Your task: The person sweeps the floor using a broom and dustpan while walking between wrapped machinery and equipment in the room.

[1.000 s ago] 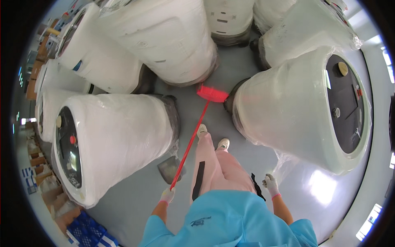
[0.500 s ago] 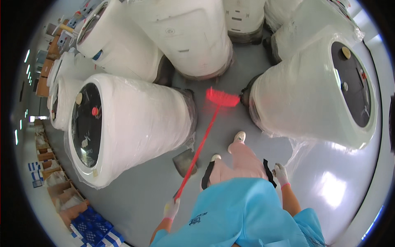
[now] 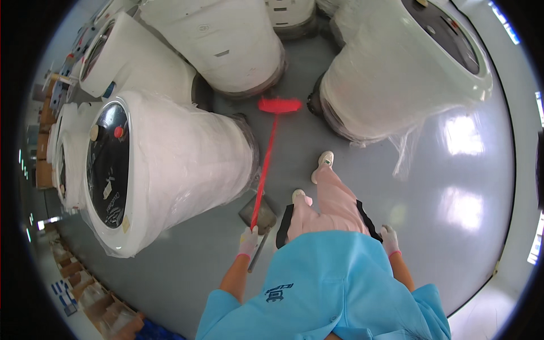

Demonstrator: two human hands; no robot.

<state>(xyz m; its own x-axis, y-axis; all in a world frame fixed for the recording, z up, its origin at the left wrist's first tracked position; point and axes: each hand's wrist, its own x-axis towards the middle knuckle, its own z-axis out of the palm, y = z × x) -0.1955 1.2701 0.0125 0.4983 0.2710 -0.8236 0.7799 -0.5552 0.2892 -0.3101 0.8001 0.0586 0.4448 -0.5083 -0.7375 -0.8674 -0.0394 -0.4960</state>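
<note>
My left hand (image 3: 247,242), in a white glove with a pink cuff, is closed round the upper end of a red broom handle. The broom (image 3: 264,174) reaches forward from it, and its red bristle head (image 3: 279,105) rests on the grey floor between large wrapped machines. Just ahead of that hand a grey dustpan (image 3: 249,213) lies on the floor, partly behind the broom handle, its own stick handle pointing back toward me. Beside my right thigh hangs my gloved right hand (image 3: 390,240), fingers curled in, with nothing seen in them.
White, film-wrapped machines with dark oval panels stand at left (image 3: 181,164) and right (image 3: 379,85); another white machine (image 3: 226,51) is ahead. Loose plastic film (image 3: 403,156) trails from the right one. Cardboard boxes (image 3: 96,306) line the far left.
The broom head has shifted forward and left in view, and my left hand is higher on the picture. My view has turned, so the machines sit further left. The dustpan's handle now shows.
</note>
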